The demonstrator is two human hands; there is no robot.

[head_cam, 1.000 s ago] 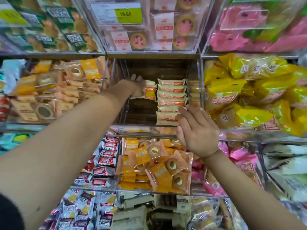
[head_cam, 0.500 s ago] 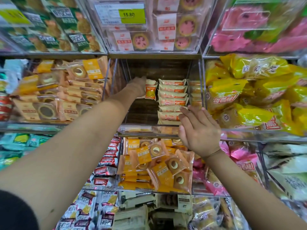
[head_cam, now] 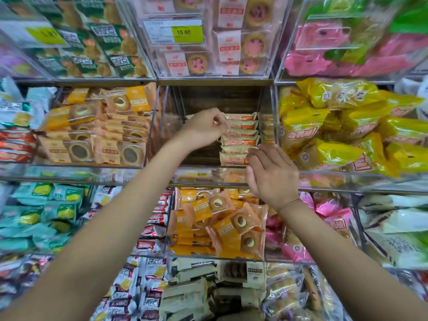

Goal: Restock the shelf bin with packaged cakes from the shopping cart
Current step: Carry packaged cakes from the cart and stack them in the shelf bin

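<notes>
left hand (head_cam: 203, 128) hides cake stack's (head_cam: 239, 137) left edge

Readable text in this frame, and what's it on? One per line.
"15.80": yellow-green price tag on the top middle clear bin.
Price on the yellow tag at top left: too blurred.
Chinese print on the green packs, yellow bags and red-and-white packs: large but not reliably legible.
Logos on the stacked cake packs in the middle shelf bin: too small.

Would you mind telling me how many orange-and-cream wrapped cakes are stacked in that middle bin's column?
7 orange-and-cream wrapped cakes show in one front-to-back column inside the clear acrylic bin, between both hands; more may hide behind the left hand.
</notes>
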